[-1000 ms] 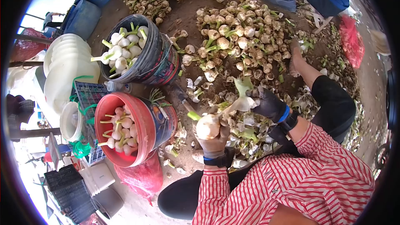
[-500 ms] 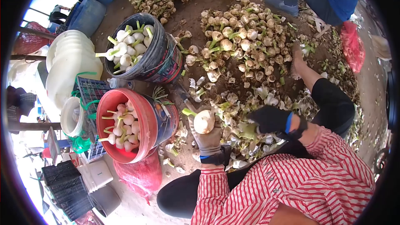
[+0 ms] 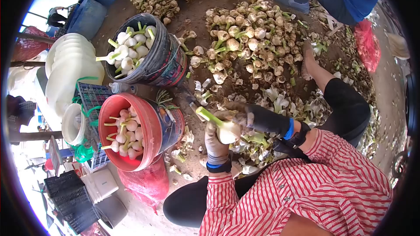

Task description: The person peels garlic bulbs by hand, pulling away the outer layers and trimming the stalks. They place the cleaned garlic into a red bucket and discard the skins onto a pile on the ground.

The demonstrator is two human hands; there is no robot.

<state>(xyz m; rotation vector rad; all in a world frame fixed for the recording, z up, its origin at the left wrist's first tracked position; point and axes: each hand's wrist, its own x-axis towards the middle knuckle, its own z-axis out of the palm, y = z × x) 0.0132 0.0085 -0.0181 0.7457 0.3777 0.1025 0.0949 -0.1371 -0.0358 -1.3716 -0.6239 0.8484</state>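
My left hand (image 3: pixel 216 143), in a pale dirty glove, is wrapped round a white garlic bulb (image 3: pixel 229 133) whose green stem points up and left. My right hand (image 3: pixel 262 118), in a dark glove, is at the bulb's upper right side with its fingers bent; anything between those fingers is too small to make out. Beyond the hands lies a heap of unpeeled bulbs (image 3: pixel 251 39). Peeled skins (image 3: pixel 280 100) litter the ground round my right hand.
On the left stand a red bucket (image 3: pixel 148 126) of pinkish bulbs and a dark bucket (image 3: pixel 164 57) of white bulbs. A red mesh sack (image 3: pixel 144 183) lies below them. Another person's leg and foot (image 3: pixel 293 3) are at the top right.
My right hand has moved left and up to the bulb. The bulb in my left hand has shifted right, and its stem is now more visible and looks longer.
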